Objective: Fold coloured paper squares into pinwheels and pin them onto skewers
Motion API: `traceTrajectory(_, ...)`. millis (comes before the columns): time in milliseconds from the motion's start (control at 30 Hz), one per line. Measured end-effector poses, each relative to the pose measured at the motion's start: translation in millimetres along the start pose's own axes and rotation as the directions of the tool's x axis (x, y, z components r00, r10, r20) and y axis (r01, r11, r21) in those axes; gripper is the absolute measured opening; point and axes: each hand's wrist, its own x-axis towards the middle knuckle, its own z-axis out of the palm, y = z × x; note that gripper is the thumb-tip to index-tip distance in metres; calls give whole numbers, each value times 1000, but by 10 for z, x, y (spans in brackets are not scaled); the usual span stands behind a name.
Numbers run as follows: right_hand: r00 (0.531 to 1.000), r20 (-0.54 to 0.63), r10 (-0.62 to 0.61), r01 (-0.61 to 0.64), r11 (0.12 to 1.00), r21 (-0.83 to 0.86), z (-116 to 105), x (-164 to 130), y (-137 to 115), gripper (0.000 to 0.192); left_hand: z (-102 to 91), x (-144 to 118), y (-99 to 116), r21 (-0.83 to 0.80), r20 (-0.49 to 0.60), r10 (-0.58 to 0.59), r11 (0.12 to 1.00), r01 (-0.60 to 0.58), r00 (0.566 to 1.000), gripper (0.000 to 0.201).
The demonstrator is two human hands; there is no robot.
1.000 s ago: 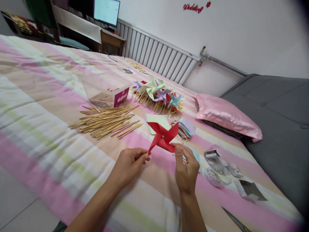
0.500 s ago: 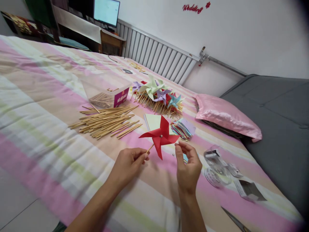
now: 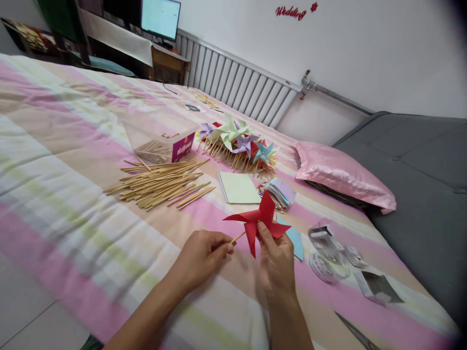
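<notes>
Left hand (image 3: 205,253): pinches the bamboo stick (image 3: 239,237) between thumb and fingers — probably so it cannot twist or slip while the hub is pressed.
Right hand (image 3: 278,265): closed on the red paper pinwheel (image 3: 267,208), your thumb over its centre, the other fingers mostly hidden; that grip likely braces the hub and spares the folded blades.
Pinwheel's place: between your hands, raised above the striped quilt (image 3: 83,194), its stick slanting down to your left.
Stick pile (image 3: 164,183): spread beside the plastic tub (image 3: 184,146), roughly aligned, seemingly for easy picking.
Assembled pinwheels (image 3: 233,135): grouped beyond the pale green paper (image 3: 240,188) — perhaps so nothing crushes them.
Scissors (image 3: 356,332): near your right, well apart from both hands, presumably parked within reach.
</notes>
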Motion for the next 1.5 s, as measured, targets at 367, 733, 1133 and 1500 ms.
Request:
traceTrajectory(367, 999, -20, -29, 29, 1000, 7, 42, -26, -29, 21, 1, 8, 1, 45, 74, -21, 999, 18, 997, 26)
traceTrajectory(733, 999, -40, -20, 19, 1000, -19, 19, -17, -23, 23, 6, 7, -21, 64, 36, -4, 998, 1, 999, 24)
traceTrajectory(1133, 998, -52, -42, 41, 999, -24, 13, -14, -8, 22, -3, 8, 2, 133, 41, -10, 991, 4, 999, 26)
traceTrajectory(1500, 989, -118, -87, 76, 993, -95, -44, 45, -4, 30, -11, 36, 9, 309, 56, -2, 951, -15, 998, 28)
